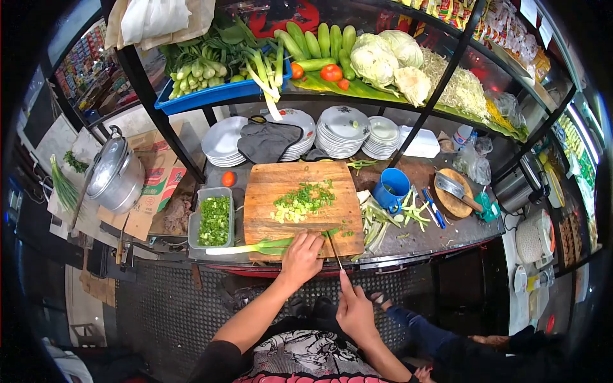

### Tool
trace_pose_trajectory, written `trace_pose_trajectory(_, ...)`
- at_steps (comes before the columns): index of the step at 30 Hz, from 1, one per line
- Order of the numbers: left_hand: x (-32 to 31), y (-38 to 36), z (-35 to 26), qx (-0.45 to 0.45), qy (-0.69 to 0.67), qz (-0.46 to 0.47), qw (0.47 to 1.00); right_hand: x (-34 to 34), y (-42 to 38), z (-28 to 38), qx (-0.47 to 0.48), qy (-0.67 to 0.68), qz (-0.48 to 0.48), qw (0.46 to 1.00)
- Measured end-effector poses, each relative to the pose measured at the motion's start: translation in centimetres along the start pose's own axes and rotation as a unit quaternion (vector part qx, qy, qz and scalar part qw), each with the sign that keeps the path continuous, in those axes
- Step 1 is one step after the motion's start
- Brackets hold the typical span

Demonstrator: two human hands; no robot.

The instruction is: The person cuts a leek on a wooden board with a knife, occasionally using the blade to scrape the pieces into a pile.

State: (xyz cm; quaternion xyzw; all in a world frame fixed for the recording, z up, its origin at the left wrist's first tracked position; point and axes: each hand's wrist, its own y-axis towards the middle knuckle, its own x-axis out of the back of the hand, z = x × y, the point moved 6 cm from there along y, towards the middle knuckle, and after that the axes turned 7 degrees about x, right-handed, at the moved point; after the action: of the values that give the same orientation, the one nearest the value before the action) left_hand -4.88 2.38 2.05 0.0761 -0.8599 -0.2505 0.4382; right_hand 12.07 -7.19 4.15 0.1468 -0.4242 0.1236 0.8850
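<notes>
My left hand point(303, 256) presses a leek point(246, 249) onto the wooden cutting board point(258, 191), fingers curled over its green part. The white end sticks out past the board's left side. In my right hand point(355, 311) is a knife point(335, 250), its blade at the leek's green end, just right of my left fingers. A heap of chopped green and pale pieces point(305, 201) lies higher up on the board. Left of the board stands a plastic container point(216, 218) of chopped greens, with a tomato point(228, 179) behind it.
Stacked plates point(345, 131) line the back below a vegetable shelf. Right of the board are leek trimmings point(377, 220), a blue mug point(391, 189) and a cleaver point(452, 185) on a round wooden block. A metal pot point(116, 172) stands left. Another person's leg point(415, 325) shows at lower right.
</notes>
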Motion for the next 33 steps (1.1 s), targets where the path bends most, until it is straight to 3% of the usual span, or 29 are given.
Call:
trace_pose_trajectory(20,-0.1,-0.4,-0.5,0.033,0.064,-0.005,0.997,-1.5,1.2,-1.5,-0.006,-0.031,0.058,0.998)
trace_pose_trajectory(23,-0.1,-0.2,-0.6,0.039,0.064,0.005,0.997,-1.0,2.7,-1.0,0.047,-0.026,0.012,0.999)
trace_pose_trajectory(26,-0.1,-0.3,-0.5,0.045,0.067,0.021,0.996,-1.0,3.0,-1.0,0.029,-0.018,0.022,0.999)
trace_pose_trajectory(30,-0.3,-0.3,-0.3,0.049,0.072,0.023,0.996,-0.3,-0.7,-1.6,0.002,-0.019,0.057,0.998)
trace_pose_trajectory(33,0.3,-0.2,-1.1,0.051,0.097,0.015,0.994,1.6,-2.7,-1.8,0.015,0.063,0.035,0.997)
